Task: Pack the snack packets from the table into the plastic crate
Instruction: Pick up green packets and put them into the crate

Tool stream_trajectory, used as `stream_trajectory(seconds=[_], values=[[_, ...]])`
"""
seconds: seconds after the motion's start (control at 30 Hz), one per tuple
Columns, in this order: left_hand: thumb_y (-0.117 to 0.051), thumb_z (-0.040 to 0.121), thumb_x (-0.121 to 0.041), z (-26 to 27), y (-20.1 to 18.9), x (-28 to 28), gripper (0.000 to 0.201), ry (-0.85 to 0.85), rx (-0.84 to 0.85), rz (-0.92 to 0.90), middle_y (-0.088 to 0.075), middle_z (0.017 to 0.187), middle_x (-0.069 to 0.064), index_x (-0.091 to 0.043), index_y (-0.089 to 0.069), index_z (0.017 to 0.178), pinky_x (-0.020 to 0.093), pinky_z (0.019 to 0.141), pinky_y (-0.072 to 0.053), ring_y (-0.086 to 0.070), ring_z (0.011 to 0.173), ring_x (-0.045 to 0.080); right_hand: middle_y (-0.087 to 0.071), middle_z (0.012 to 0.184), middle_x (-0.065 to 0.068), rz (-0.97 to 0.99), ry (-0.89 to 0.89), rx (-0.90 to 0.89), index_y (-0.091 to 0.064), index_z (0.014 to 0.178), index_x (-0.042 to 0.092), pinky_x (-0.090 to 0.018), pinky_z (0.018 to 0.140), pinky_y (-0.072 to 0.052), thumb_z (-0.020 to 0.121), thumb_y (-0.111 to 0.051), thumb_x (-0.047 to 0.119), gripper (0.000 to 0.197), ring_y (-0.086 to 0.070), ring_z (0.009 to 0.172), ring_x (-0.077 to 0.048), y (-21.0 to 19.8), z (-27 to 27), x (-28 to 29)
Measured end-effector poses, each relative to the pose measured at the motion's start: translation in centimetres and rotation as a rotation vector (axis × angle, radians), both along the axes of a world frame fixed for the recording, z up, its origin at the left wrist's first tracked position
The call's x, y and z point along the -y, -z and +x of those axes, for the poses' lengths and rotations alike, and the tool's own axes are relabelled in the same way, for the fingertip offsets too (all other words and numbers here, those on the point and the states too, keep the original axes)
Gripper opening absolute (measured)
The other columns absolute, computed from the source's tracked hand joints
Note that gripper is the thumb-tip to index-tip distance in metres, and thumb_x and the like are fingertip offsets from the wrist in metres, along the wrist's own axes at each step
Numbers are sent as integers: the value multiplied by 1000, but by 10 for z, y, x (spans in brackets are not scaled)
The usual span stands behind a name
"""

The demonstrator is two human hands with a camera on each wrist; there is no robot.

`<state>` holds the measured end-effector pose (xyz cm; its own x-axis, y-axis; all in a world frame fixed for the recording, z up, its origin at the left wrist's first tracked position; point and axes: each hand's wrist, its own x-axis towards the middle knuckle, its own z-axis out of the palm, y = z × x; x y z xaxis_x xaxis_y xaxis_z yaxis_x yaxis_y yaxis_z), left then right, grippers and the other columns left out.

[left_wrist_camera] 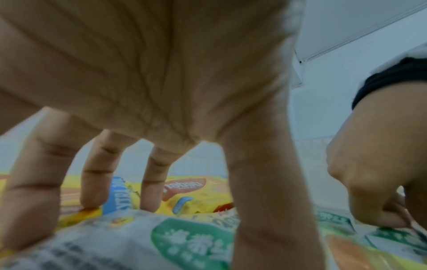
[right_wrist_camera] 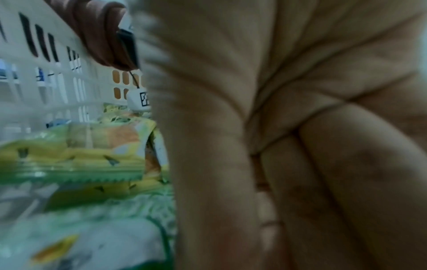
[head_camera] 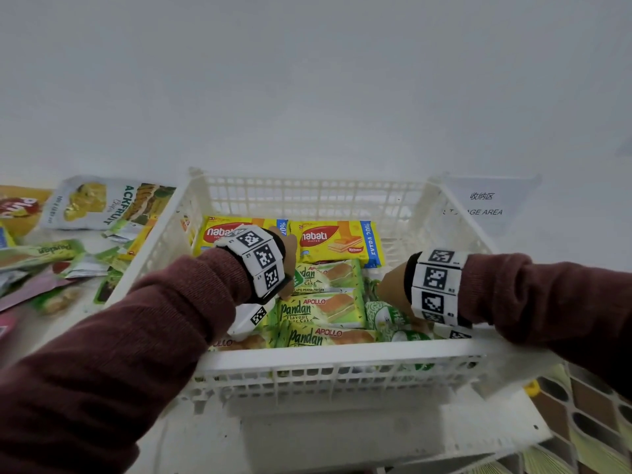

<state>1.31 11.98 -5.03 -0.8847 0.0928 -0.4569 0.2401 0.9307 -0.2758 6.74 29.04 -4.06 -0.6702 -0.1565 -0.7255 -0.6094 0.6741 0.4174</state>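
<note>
The plastic crate was white, with slotted lattice walls, and it sat on the white tabletop straight ahead. Inside, two yellow Nabati wafer packets lay side by side along the far wall, and nearer the front several green Apollo pandan cake packets lay overlapping one another — glossy wrappers, each printed with a slice of layered cake. To their right lay green-and-white packets, partly hidden. Both hands were down in the crate. The left hand stood with its fingers spread and straight, the tips resting on the packets at the seam between the wafers and the cakes, gripping nothing. The right hand was lowered onto the green-and-white packets, its fingers curled in together; whether they pinched a packet I could not tell, as the wrist view was blurred and mostly palm. Both wrists wore white bands printed with black square markers, over dark red sleeves. Left of the crate, more snack packets were still heaped loosely on the tabletop — among them a jackfruit chips bag lying flat. A sign reading "storage area" stood behind the crate's right corner, against a plain pale wall. Patterned floor showed at lower right.
</note>
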Motion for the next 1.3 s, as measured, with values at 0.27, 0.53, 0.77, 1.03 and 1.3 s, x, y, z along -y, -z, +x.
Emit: stream_trajectory(seconds=[0.27, 0.53, 0.77, 1.03, 1.3], values=[[-78, 69, -34, -8, -5, 7, 78, -81, 125, 133, -51, 122, 6, -9, -38, 131, 37, 89, -49, -53, 105, 25, -45, 60, 4, -54, 114, -44, -50, 61, 12, -8, 48, -41, 87, -62, 24, 31, -40, 50, -6, -31, -6, 0], [-72, 73, -33, -12, -19, 17, 43, -175, 93, 246, -50, 98, 5, -9, -50, 102, 22, 60, -43, -49, 82, 20, -54, 62, 4, -423, 307, -377, -66, 106, 2, -15, 46, -37, 84, -63, 39, 43, -46, 51, -5, -119, -16, -66], [-66, 58, -42, -15, -80, 8, 49, -324, -63, 556, -48, 83, 10, -5, -52, 88, 20, 55, -35, -45, 76, 22, -63, 103, -5, -409, 431, -425, -48, 129, -1, -12, 74, -47, 88, -56, 45, 62, -61, 92, -17, -95, -11, -102], [-34, 99, -31, -7, -94, -115, 40, -315, -9, 902, -47, 36, -2, -15, -37, 62, 4, 28, -24, -41, 27, 3, -57, 75, -4, -385, 344, -349, -48, 125, -4, -9, 39, -27, 88, -60, 36, 56, -36, 50, -3, -91, -7, -111], [-47, 89, -54, -28, -35, -191, 64, -250, -158, 710, -53, 131, 18, -3, -51, 128, 29, 80, -45, -56, 109, 29, -42, 60, 2, -384, 202, -310, -44, 85, 4, -7, 32, -31, 90, -58, 33, 33, -35, 48, -4, -89, -10, -121]])
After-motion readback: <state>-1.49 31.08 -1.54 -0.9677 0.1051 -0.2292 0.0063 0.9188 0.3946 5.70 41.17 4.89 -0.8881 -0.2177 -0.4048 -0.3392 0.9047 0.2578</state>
